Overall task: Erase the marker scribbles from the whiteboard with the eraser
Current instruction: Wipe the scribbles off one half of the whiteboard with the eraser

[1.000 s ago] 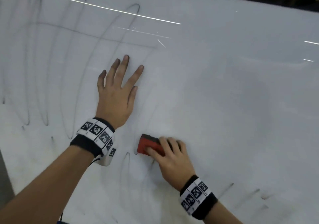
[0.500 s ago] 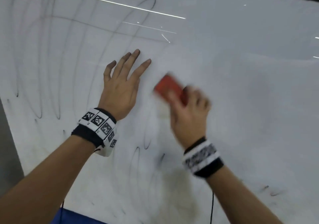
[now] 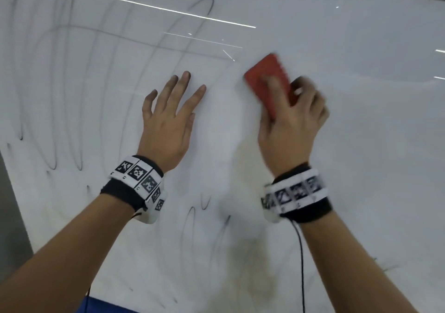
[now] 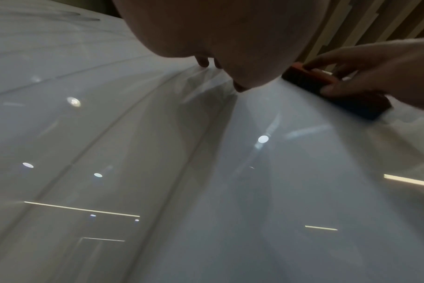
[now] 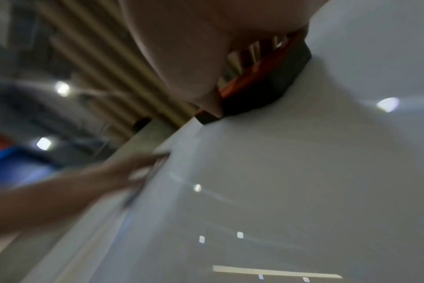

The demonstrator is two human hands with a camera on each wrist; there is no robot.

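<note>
Right hand [image 3: 292, 124] grip clamped on red eraser [image 3: 267, 78], blurred, seemingly against whiteboard [image 3: 361, 144], left hand [image 3: 168, 124] flat, fingers apart

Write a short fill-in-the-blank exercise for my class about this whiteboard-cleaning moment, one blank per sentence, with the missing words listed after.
1. The right hand grips an eraser whose top is coloured ____.
2. The left hand lies ____ on the whiteboard, fingers spread.
3. Most of the remaining scribbles lie on the ____ side of the board in the head view.
4. Each wrist wears a band printed with black-and-white ____.

Missing words: red; flat; left; markers
</note>
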